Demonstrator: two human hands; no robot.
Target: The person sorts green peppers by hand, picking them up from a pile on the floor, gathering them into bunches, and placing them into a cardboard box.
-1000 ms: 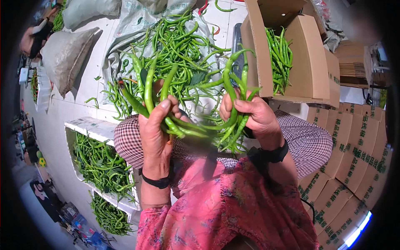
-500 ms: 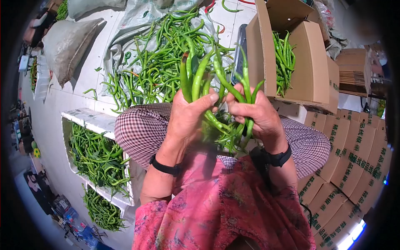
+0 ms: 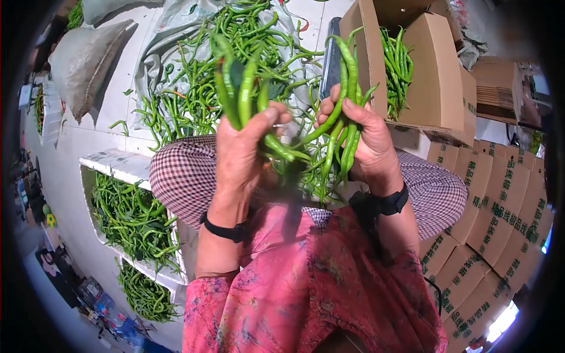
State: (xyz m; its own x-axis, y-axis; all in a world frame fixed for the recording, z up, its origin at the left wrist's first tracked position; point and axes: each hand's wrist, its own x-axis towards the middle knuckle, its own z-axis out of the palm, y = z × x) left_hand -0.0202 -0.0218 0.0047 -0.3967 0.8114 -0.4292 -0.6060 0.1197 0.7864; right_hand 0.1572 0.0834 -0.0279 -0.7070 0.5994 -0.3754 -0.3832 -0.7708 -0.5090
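My left hand (image 3: 244, 138) is closed round a bunch of long green chili peppers (image 3: 247, 94), their upper ends blurred and fanned above the thumb. Between the thumb and fingers of my right hand (image 3: 374, 135) several thinner green chili peppers (image 3: 351, 76) are pinched, hanging down past the palm. The two hands are apart over my lap, where more peppers (image 3: 321, 179) show below them. Just beyond, a large heap of green peppers (image 3: 206, 88) lies on a pale plastic sheet (image 3: 154, 56).
To the right stands an open cardboard box (image 3: 435, 76) with peppers inside. Flattened printed cartons (image 3: 494, 206) are stacked at lower right. White foam boxes (image 3: 118, 167) full of peppers sit at left, below a stuffed sack (image 3: 88, 65). A dark flat device (image 3: 331, 65) lies beside the box.
My hands have moved apart, the left one going leftward with its bunch. The right hand has turned and its fingers have loosened around its peppers, which now hang more together.
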